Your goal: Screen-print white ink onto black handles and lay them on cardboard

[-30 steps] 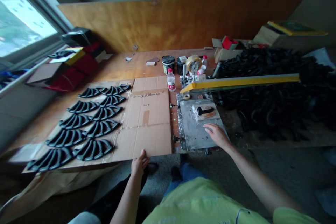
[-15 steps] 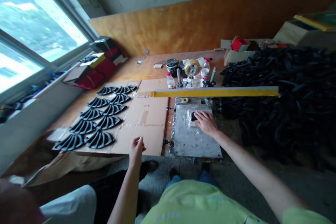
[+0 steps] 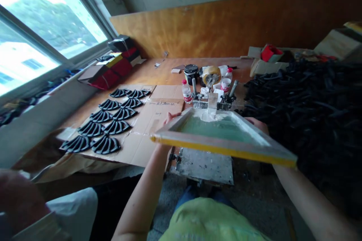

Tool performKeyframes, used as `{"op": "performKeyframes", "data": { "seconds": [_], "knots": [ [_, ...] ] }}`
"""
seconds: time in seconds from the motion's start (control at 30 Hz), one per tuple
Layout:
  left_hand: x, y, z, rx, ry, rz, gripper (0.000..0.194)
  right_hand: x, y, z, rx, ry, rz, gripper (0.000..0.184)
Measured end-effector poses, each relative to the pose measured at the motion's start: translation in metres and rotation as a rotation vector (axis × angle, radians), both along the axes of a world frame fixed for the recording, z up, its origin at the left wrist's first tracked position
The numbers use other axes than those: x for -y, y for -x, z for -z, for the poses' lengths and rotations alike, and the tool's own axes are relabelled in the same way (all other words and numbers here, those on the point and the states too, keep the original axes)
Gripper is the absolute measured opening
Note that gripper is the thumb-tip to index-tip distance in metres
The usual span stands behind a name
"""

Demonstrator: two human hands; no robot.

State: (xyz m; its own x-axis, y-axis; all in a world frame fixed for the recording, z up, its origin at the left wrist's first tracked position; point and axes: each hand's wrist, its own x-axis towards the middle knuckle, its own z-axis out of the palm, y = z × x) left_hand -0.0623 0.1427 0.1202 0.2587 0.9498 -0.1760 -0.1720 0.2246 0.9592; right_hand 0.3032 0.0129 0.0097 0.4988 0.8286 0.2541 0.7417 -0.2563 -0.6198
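Observation:
A screen printing frame (image 3: 226,150) with greenish mesh and a yellow-taped front edge slants over the metal base plate (image 3: 205,167). On its left side my left hand (image 3: 170,118) is closed, fingertips showing past the rim. My right hand (image 3: 258,125) grips the opposite side, partly hidden by the frame. A pale flat blade (image 3: 212,104) stands at the back of the mesh, with whitish paste around its foot. Behind it is the clamp (image 3: 199,103) with two upright rods. The middle of the plate is covered by the frame.
Black fan-shaped pieces (image 3: 112,127) lie in rows on cardboard (image 3: 144,139) at left. Black parts (image 3: 283,94) are heaped at right. A bottle (image 3: 186,92), black tub (image 3: 191,74) and tape roll (image 3: 211,76) stand behind. Another person's sleeve (image 3: 75,211) shows lower left.
The frame has come down towards me over the plate. My right hand has left the small black piece on the plate, my left hand has risen from above the cardboard, and both now hold the frame.

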Motion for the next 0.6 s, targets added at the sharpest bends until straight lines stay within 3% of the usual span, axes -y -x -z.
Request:
{"op": "performKeyframes", "data": {
  "seconds": [0.1,0.17,0.23,0.3,0.4,0.6],
  "knots": [
    [0.014,0.023,0.032,-0.158,0.084,0.126,0.06,-0.01,0.005,-0.038,0.015,-0.036,0.041,0.032],
    [0.023,0.033,0.055,-0.181,0.139,0.191,0.06,-0.032,0.031,-0.059,0.07,-0.091,-0.053,0.034],
    [0.031,0.036,0.078,-0.155,0.199,0.215,0.071,-0.058,0.062,-0.069,0.192,-0.107,-0.168,0.045],
    [0.034,0.034,0.097,-0.143,0.235,0.206,0.081,-0.083,0.09,-0.067,0.317,-0.061,-0.246,0.055],
    [0.034,0.032,0.119,-0.152,0.239,0.178,0.078,-0.105,0.114,-0.055,0.426,0.064,-0.286,0.05],
    [0.03,0.035,0.133,-0.17,0.254,0.177,0.066,-0.107,0.119,-0.049,0.431,0.312,-0.266,0.021]
  ]
}}
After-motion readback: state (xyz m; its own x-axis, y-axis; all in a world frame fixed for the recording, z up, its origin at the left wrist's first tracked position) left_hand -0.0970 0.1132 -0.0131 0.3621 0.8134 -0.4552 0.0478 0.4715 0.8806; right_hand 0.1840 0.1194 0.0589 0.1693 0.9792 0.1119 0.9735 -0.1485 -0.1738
